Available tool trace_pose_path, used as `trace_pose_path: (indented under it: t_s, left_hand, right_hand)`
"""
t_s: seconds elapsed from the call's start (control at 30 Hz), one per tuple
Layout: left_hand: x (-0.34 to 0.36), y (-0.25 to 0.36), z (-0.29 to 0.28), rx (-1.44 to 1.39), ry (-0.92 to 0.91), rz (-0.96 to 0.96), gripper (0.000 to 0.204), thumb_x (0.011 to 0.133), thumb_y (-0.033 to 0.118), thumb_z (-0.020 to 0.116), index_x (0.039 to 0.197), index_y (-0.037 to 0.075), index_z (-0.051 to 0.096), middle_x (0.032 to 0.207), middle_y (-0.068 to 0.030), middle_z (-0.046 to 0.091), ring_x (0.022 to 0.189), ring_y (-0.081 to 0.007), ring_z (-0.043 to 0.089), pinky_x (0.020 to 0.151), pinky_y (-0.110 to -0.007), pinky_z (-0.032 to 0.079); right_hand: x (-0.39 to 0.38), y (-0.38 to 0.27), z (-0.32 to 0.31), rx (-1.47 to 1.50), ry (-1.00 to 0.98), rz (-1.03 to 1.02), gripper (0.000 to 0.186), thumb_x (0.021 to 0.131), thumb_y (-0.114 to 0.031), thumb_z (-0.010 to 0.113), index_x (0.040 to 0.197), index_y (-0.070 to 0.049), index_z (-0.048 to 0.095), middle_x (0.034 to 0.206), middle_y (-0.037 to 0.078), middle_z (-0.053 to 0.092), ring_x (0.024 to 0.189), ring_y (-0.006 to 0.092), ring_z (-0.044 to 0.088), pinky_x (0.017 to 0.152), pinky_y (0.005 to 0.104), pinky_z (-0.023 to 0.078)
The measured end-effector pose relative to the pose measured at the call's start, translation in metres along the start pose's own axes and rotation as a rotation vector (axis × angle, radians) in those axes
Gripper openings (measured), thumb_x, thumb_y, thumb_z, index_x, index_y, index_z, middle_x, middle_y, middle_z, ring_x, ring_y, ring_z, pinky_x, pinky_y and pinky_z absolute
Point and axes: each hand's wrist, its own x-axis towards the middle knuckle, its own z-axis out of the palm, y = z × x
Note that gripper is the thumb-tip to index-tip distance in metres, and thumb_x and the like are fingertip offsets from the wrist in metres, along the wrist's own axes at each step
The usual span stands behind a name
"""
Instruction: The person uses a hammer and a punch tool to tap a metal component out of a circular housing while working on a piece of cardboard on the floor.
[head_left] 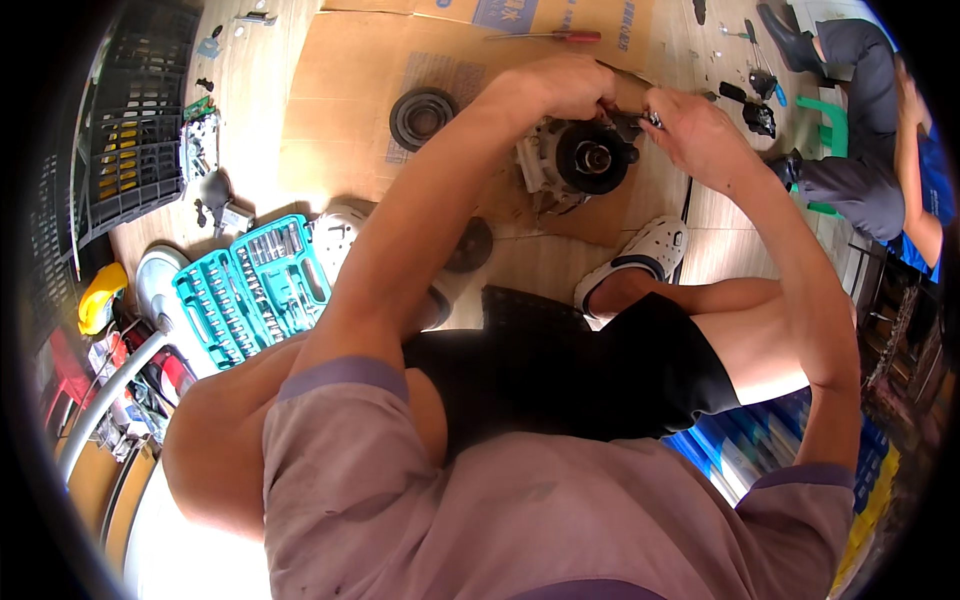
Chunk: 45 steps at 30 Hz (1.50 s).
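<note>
A silver metal machine part, resembling a compressor, stands on the cardboard, its round black end and central shaft facing up. At its far edge my left hand is closed, fingers curled down; what they grip is hidden. My right hand pinches a small shiny metal piece at the far right edge of the part, too small to name. Left of the part lies a dark grooved pulley wheel. A screwdriver with a red handle rests beyond both hands.
A teal socket set case lies open on the left, near a black plastic crate. Flattened cardboard covers the floor. A dark disc lies by my feet. At right, another person sits near a green stool and loose black parts.
</note>
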Motion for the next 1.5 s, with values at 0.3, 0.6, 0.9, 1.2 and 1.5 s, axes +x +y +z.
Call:
trace_pose_path:
  t_s: [0.3, 0.6, 0.9, 1.2, 1.5]
  left_hand:
    - [-0.007, 0.036, -0.015, -0.148, 0.059, 0.044, 0.019, 0.084, 0.009, 0.070, 0.102, 0.009, 0.077, 0.093, -0.0182, 0.074, 0.090, -0.0376, 0.069, 0.079, -0.046, 0.054]
    - [-0.007, 0.038, -0.010, -0.006, 0.144, 0.063, 0.021, 0.082, 0.005, 0.068, 0.101, 0.007, 0.076, 0.090, -0.0194, 0.073, 0.087, -0.0402, 0.069, 0.077, -0.048, 0.054]
    - [-0.007, 0.037, -0.001, -0.145, 0.213, 0.025, 0.013, 0.086, 0.007, 0.067, 0.097, 0.006, 0.073, 0.090, -0.0192, 0.072, 0.088, -0.0404, 0.068, 0.077, -0.049, 0.052]
    - [-0.010, 0.040, 0.002, -0.058, 0.197, 0.029, 0.015, 0.090, 0.008, 0.066, 0.103, 0.006, 0.073, 0.096, -0.0195, 0.072, 0.095, -0.0424, 0.066, 0.083, -0.049, 0.052]
    - [-0.015, 0.032, 0.003, -0.122, 0.196, 0.031, 0.017, 0.092, 0.011, 0.068, 0.107, 0.007, 0.074, 0.101, -0.0176, 0.072, 0.098, -0.0401, 0.067, 0.085, -0.046, 0.053]
  right_hand:
    - [-0.001, -0.011, -0.007, -0.218, -0.073, 0.102, 0.033, 0.097, -0.035, 0.065, 0.099, -0.004, 0.056, 0.085, 0.015, 0.070, 0.083, 0.0352, 0.070, 0.076, 0.0485, 0.055]
    - [0.007, -0.033, -0.014, -0.072, -0.174, 0.371, 0.048, 0.100, -0.047, 0.059, 0.106, 0.000, 0.062, 0.085, 0.023, 0.071, 0.084, 0.0451, 0.070, 0.076, 0.0543, 0.056]
    - [-0.003, -0.035, -0.018, -0.070, -0.102, 0.374, 0.040, 0.101, -0.044, 0.058, 0.107, -0.005, 0.060, 0.088, 0.022, 0.071, 0.086, 0.0446, 0.069, 0.075, 0.0545, 0.055]
    - [-0.019, -0.030, -0.006, -0.003, -0.019, 0.405, 0.036, 0.102, -0.039, 0.058, 0.111, -0.005, 0.061, 0.094, 0.021, 0.071, 0.089, 0.0415, 0.069, 0.080, 0.0530, 0.055]
    - [-0.017, -0.011, 0.004, -0.180, 0.181, 0.045, 0.031, 0.095, -0.027, 0.067, 0.117, -0.006, 0.062, 0.104, 0.008, 0.066, 0.099, 0.0333, 0.068, 0.080, 0.0448, 0.058]
